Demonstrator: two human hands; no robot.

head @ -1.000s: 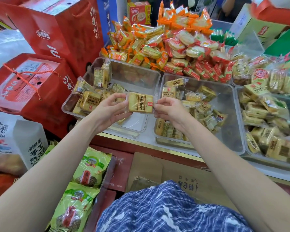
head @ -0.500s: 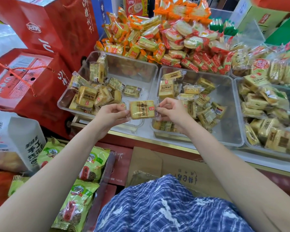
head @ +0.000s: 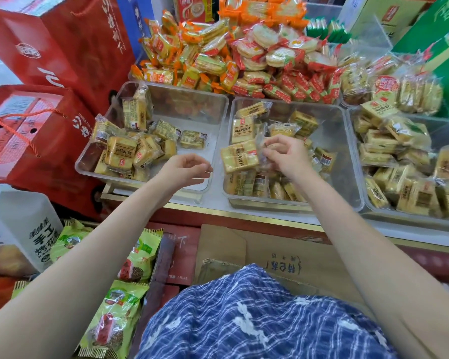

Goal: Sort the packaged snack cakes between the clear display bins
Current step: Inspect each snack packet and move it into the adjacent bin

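Right hand point(head: 287, 155) pinches the yellow snack cake point(head: 240, 156) by its wrapper edge, over the middle bin point(head: 347, 161); label characters too small to read. Left hand point(head: 186, 171) hovers beside it, fingers loosely curled, empty.

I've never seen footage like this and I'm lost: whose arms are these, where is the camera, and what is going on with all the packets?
The camera is worn on a person's head, looking down at their own bare arms. No machine is involved. On the counter stand clear bins of yellow wrapped snack cakes: a left bin, a middle bin and a right bin. The right hand pinches the wrapper edge of one snack cake over the middle bin. The left hand hangs loosely curled, holding nothing. Behind lies a heap of orange and red packets.
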